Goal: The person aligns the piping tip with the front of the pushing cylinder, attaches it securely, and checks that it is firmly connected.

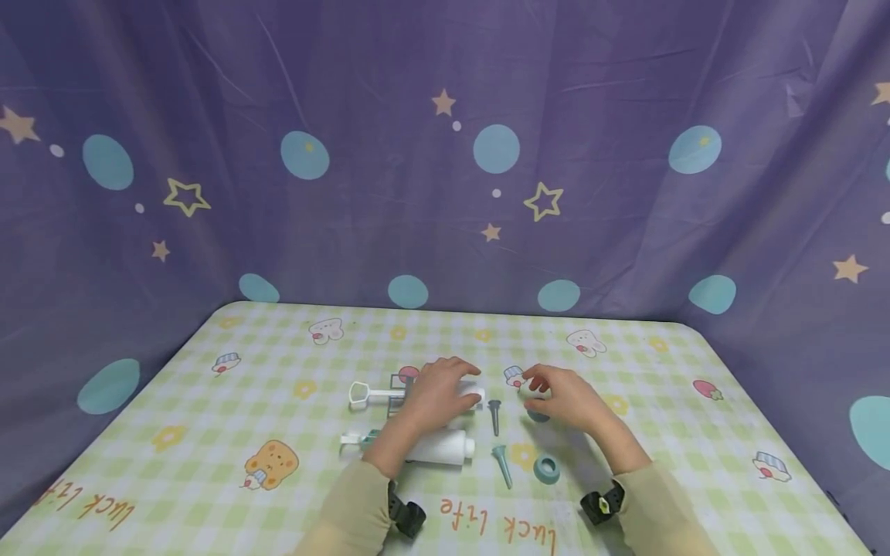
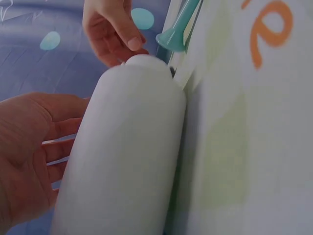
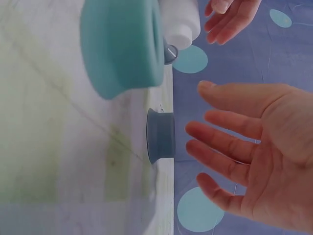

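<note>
My left hand (image 1: 436, 395) is over the far white cylinder, which has a grey frame and a white looped handle (image 1: 359, 395) at its left end. Its fingers are loosely bent, and no grip shows. The near white cylinder (image 1: 439, 447) lies parallel, closer to me, and looms large in the left wrist view. My right hand (image 1: 566, 395) hovers by a grey-blue ring-shaped piece (image 3: 161, 136), its fingers spread and apart from it. A teal ring (image 1: 547, 469) sits nearer to me. Between the hands lie a grey tapered piece (image 1: 494, 417) and a teal tapered piece (image 1: 502, 466).
A green-checked, cartoon-printed cloth (image 1: 271, 401) covers the table. Behind it hangs a purple curtain (image 1: 389, 208) with stars and blue ovals. Black wrist cameras (image 1: 406, 516) are strapped on both wrists. The near cylinder has teal and white parts (image 1: 358, 439) at its left end.
</note>
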Tool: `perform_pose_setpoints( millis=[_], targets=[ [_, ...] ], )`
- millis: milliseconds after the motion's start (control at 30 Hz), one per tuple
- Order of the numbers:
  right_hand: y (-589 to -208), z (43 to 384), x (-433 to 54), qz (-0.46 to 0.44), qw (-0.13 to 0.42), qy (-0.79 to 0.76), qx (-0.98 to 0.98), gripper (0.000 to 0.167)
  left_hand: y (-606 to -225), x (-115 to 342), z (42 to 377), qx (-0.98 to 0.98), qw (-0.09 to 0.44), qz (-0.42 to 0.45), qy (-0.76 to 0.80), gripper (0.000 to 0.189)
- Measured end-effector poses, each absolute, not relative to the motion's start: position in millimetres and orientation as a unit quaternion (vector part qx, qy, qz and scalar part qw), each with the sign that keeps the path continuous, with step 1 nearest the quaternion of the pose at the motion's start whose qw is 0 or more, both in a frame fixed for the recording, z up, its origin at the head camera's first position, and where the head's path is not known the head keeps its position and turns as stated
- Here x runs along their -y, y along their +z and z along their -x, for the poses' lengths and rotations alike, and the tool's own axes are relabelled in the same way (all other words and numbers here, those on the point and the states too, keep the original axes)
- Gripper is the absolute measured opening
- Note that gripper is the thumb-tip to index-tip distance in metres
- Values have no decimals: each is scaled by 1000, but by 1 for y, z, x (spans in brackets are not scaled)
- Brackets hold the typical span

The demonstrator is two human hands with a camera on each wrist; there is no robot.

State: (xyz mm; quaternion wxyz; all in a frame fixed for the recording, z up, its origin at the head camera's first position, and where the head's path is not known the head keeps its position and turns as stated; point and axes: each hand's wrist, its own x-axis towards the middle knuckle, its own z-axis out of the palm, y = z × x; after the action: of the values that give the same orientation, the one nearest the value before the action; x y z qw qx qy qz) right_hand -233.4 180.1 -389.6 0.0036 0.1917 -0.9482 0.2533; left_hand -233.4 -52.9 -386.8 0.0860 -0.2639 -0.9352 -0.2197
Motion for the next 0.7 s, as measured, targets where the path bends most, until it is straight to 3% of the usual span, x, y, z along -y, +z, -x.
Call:
perform_pose_setpoints(
  millis=[400, 700],
  targets=[
    [-391, 233, -174, -208, -16, 256, 944, 33, -393, 30, 236, 938, 68, 277, -196, 28],
    [-391, 233, -175, -178, -27, 241, 954, 32, -396, 21, 238, 952, 15, 271, -140, 29]
  ],
)
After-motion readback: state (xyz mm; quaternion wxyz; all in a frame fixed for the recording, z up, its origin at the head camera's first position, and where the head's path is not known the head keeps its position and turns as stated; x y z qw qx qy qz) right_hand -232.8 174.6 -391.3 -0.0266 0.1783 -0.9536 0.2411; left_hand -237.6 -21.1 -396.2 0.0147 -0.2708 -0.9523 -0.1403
